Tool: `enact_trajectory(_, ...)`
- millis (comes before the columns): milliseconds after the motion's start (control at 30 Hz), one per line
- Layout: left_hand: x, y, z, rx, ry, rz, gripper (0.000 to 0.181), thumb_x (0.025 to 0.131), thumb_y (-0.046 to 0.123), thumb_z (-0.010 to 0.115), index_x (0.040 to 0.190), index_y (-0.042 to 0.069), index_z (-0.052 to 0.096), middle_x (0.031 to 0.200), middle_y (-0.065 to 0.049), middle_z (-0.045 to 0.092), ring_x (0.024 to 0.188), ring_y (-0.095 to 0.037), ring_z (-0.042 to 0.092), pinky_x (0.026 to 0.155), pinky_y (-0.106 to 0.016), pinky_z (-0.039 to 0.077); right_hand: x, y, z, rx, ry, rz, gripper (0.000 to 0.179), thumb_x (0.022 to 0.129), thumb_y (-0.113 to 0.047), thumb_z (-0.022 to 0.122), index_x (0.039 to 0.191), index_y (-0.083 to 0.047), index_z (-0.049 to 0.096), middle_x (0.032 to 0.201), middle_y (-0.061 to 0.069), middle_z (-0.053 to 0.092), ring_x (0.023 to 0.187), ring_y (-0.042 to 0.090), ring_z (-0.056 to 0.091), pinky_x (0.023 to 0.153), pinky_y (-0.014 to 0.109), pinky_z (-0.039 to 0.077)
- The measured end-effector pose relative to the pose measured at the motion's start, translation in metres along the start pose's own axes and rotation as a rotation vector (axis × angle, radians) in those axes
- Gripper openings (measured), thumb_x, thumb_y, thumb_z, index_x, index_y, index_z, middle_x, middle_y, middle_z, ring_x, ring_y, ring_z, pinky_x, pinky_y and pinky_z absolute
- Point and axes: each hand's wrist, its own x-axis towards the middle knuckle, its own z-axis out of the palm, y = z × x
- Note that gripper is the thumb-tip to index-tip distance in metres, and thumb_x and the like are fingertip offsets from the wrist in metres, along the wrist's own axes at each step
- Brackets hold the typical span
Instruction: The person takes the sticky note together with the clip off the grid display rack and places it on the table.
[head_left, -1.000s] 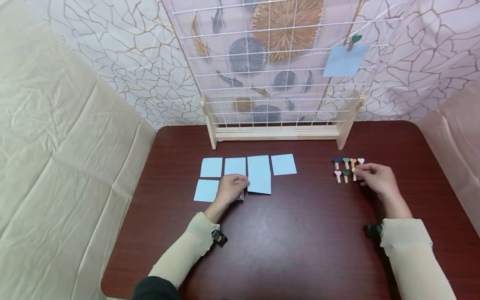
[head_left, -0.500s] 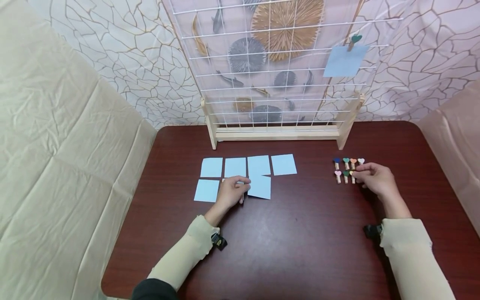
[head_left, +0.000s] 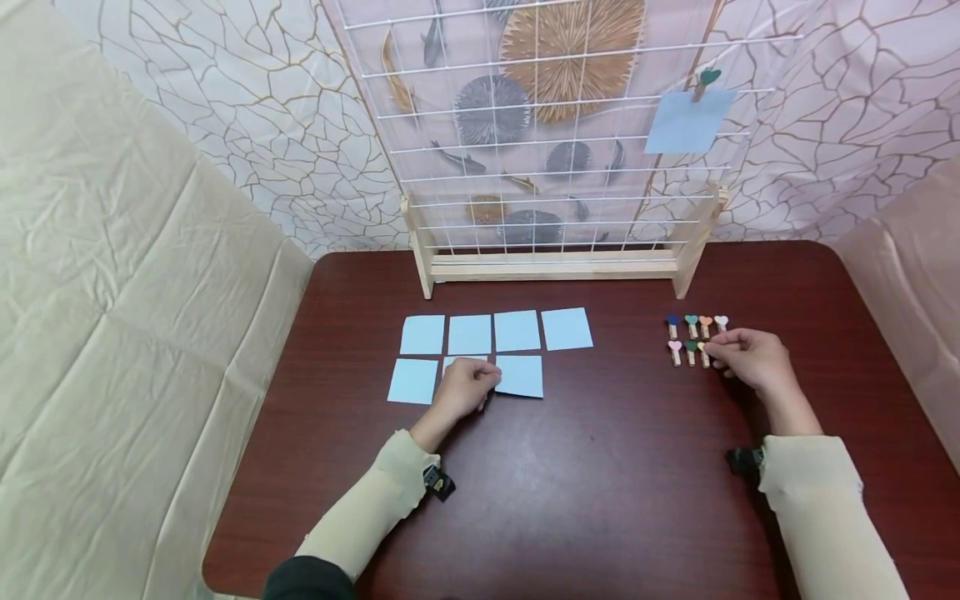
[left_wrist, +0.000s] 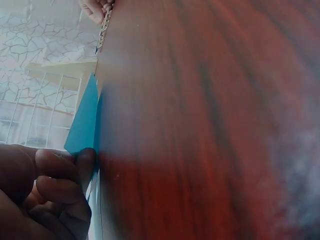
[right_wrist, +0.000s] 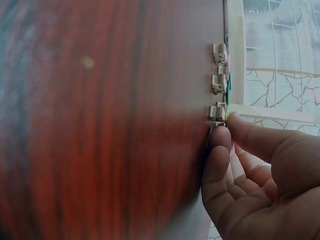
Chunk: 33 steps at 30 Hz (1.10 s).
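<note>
My left hand (head_left: 463, 386) pinches the left edge of a light blue paper card (head_left: 521, 377) between thumb and fingers. In the left wrist view the card (left_wrist: 84, 120) stands tilted, its near edge raised off the table. A second card (head_left: 450, 362) lies partly hidden under this hand. Over on the right, my right hand (head_left: 752, 358) has thumb and fingertip on a small wooden clothespin (head_left: 705, 358) with a yellow heart, at the right end of the front row. Other heart-topped clothespins (head_left: 691, 323) lie beside and behind it in two rows.
Several blue cards (head_left: 470, 334) lie in a back row, and another (head_left: 412, 381) sits left of my left hand. A white wire grid (head_left: 555, 200) on a wooden stand (head_left: 555, 270) rises behind, bearing a blue card (head_left: 690, 122) hung from a green-heart clothespin (head_left: 707, 82).
The card in my left hand has come down toward the table, now apart from the back-row card it overlapped. The yellow-heart clothespin has shifted slightly left, closer to its row.
</note>
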Motion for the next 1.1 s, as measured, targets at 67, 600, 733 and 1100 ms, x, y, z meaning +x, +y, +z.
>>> enact_trajectory(67, 0.000, 0.000, 0.000, 0.025, -0.001, 0.000, 0.020, 0.104, 0.013, 0.066, 0.112, 0.003, 0.081, 0.058, -0.005, 0.063, 0.047, -0.010, 0.054, 0.058, -0.027, 0.051, 0.000, 0.000, 0.000, 0.002, 0.000, 0.008, 0.037, 0.104, -0.016, 0.066, 0.118, 0.017, 0.062, 0.076, -0.005, 0.072, 0.063, 0.006, 0.065, 0.057, 0.028, 0.058)
enact_trajectory(600, 0.001, 0.001, -0.001, 0.081, -0.012, 0.024, 0.021, 0.104, 0.016, 0.064, 0.110, 0.006, 0.082, 0.067, -0.007, 0.070, 0.053, -0.008, 0.055, 0.056, -0.025, 0.046, -0.002, 0.003, 0.001, -0.012, 0.016, -0.034, 0.036, 0.102, -0.015, 0.070, 0.118, 0.016, 0.061, 0.075, -0.006, 0.071, 0.061, 0.005, 0.064, 0.056, 0.026, 0.057)
enact_trajectory(733, -0.001, 0.004, -0.001, 0.075, -0.005, 0.021, 0.020, 0.104, 0.016, 0.065, 0.111, 0.005, 0.081, 0.067, -0.009, 0.069, 0.052, -0.007, 0.053, 0.054, -0.024, 0.045, -0.001, 0.003, 0.001, -0.017, 0.023, -0.034, 0.036, 0.103, -0.013, 0.068, 0.119, 0.018, 0.060, 0.077, 0.000, 0.072, 0.060, 0.005, 0.064, 0.056, 0.026, 0.057)
enact_trajectory(1100, 0.006, 0.014, 0.002, 0.030, -0.009, 0.050, 0.020, 0.104, 0.018, 0.067, 0.111, 0.004, 0.080, 0.062, -0.004, 0.063, 0.048, -0.009, 0.051, 0.050, -0.025, 0.043, -0.001, -0.007, 0.004, -0.024, 0.104, -0.048, 0.037, 0.104, -0.023, 0.068, 0.118, 0.011, 0.064, 0.074, -0.008, 0.070, 0.060, 0.007, 0.065, 0.055, 0.027, 0.057)
